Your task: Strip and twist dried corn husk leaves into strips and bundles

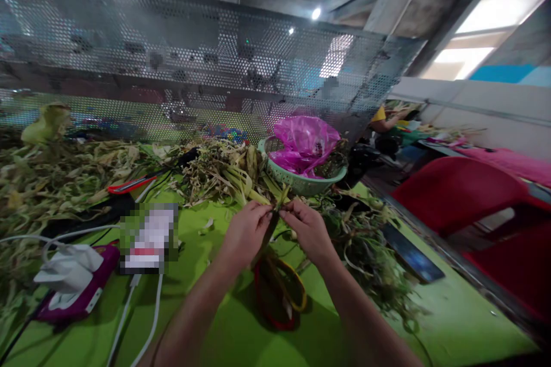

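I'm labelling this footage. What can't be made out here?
In the head view:
Plant piece: pinched part covered by left hand and right hand.
Inside of basket: partly hidden by the pink bag.
Screen at left: blurred by pixelation.
Forearms: cut off by the bottom edge.

- The plant piece (283,195) is partly covered by the fingertips of the left hand (245,228) and right hand (307,228); its lower end cannot be told.
- The phone (148,241) is masked by coarse pixels.
- The green basket (305,184) is largely covered inside by the pink bag (305,140).
- The leaf pile (43,183) is cut off by the left edge.
- The distant person (390,121) is blurred and mostly hidden.
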A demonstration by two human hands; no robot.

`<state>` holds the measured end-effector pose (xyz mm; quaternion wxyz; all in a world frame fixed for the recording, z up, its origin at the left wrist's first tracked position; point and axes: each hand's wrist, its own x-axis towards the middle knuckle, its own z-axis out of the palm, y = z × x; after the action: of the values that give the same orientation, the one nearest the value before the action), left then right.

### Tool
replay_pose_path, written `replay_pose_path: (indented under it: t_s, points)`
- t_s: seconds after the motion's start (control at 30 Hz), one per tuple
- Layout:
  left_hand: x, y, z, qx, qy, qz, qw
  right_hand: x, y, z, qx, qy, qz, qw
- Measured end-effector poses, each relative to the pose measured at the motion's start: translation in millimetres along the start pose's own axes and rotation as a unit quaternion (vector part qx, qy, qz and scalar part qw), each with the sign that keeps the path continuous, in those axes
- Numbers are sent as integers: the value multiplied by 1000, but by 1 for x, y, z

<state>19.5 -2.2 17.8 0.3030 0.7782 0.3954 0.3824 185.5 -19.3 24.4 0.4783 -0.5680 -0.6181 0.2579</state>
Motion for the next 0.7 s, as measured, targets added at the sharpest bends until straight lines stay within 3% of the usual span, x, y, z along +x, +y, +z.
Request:
replay_pose_path:
  t_s: [0.23, 0.33, 0.47, 0.57, 0.7]
  points:
    - [3, -9, -13, -13, 68, -28, 997, 1, 4, 0, 45, -47, 32, 997]
    - [4, -6, -10, -156, 67, -62, 983, 0, 4, 3, 71, -76, 61, 993]
    - [4, 2, -6, -364, 18, -122, 923, -2, 0, 9, 125, -109, 106, 980]
    - [4, 2, -4, -364, 6, -118, 924, -3, -2, 11, 139, -138, 119, 974]
    - [7, -7, -1, -276, 37, -100, 955, -1, 1, 9, 73, -123, 61, 988]
